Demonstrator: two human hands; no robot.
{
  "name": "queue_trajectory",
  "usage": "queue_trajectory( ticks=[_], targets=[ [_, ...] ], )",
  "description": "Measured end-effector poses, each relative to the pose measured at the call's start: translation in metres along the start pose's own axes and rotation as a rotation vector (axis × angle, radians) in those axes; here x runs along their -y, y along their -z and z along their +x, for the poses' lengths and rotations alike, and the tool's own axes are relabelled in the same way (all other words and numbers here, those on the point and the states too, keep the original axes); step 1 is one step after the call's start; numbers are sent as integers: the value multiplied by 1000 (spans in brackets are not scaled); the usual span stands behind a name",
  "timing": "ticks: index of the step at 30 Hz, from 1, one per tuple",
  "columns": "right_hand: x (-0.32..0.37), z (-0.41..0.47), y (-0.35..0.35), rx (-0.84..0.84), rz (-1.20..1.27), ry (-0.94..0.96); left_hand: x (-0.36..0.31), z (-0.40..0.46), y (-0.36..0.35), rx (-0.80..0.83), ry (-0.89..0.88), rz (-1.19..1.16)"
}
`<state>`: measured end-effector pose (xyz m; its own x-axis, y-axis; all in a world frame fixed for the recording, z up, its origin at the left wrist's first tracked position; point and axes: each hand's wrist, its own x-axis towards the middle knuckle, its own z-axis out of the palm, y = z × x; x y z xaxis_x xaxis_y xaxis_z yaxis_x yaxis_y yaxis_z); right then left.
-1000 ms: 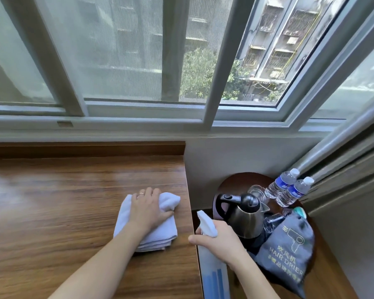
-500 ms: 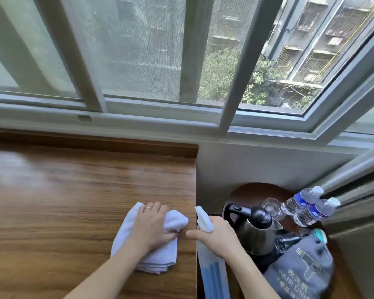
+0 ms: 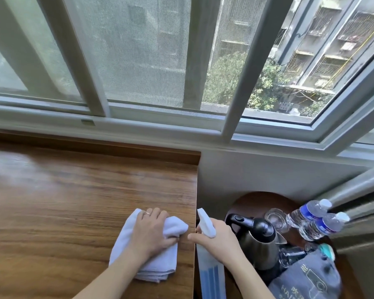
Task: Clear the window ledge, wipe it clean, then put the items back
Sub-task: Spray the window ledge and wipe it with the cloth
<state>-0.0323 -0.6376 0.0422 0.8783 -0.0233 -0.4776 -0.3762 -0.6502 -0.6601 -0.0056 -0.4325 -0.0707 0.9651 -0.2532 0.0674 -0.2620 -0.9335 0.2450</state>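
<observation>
A folded white cloth (image 3: 125, 249) lies on the wooden window ledge (image 3: 73, 201) near its right end. My left hand (image 3: 151, 233) rests on top of the cloth, with the thumb curled against its right edge. Just past the ledge's right edge, my right hand (image 3: 219, 239) grips the neck of a spray bottle (image 3: 211, 275) with a white nozzle and blue-striped body. The nozzle points up and away from me.
A low round table (image 3: 259, 201) stands to the right, below the ledge. On it are a steel kettle (image 3: 260, 242), a glass (image 3: 275, 216), two water bottles (image 3: 311, 219) and a grey hair-drier bag (image 3: 309, 279). The window frame (image 3: 160, 124) runs along the ledge's far side.
The view has tilted up and shifted right, so more window shows. Both hands sit lower in the picture. The cloth has bunched a little under my left hand near the ledge's right edge.
</observation>
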Motion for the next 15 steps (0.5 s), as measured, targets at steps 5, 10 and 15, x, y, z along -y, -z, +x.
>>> queue_trajectory(
  ticks=[5, 10, 15],
  targets=[
    [1, 12, 4, -1, -28, 1, -8, 13, -1, -40, 5, 18],
    [0, 24, 8, -7, -31, -18, -10, 46, -5, -57, 0, 22],
    [-1, 40, 14, -18, -9, -28, 1, 101, -3, -26, 8, 67]
  ],
)
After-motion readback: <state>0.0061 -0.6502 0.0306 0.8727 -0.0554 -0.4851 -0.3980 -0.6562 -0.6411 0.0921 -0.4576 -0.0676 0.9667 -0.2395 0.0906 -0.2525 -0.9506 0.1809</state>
